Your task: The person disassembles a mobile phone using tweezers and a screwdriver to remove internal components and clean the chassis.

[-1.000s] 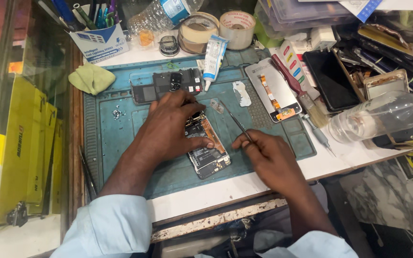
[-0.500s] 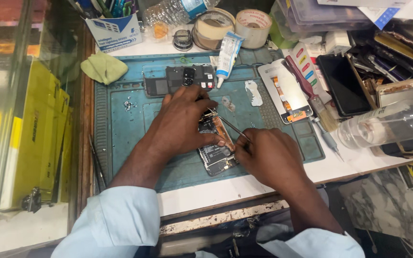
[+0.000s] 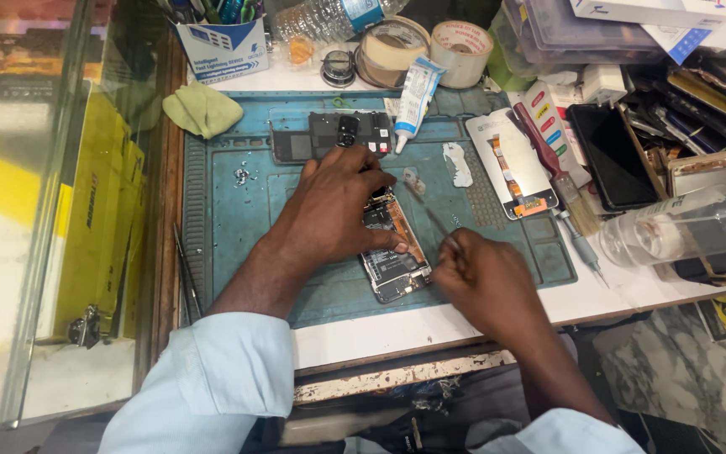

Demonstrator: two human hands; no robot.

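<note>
Phone [image 3: 392,252], opened with its flat circuit boards and orange edge bared, lies at the centre of my ribbed teal rubber mat [image 3: 237,227]. My left hand [image 3: 329,210] presses flat on it, fingers spread. At four o'clock from it my right hand [image 3: 485,277] pinches thin metal tweezers [image 3: 430,214], tip toward eleven o'clock

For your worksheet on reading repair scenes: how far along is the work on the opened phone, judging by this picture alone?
Done: the opened phone lies on the blue mat with its insides bare, and a dark panel lies apart above it. In hand: the left hand steadies the phone while the right hand holds a thin tool beside it. Left: the phone is not closed, and loose parts lie about.
</note>
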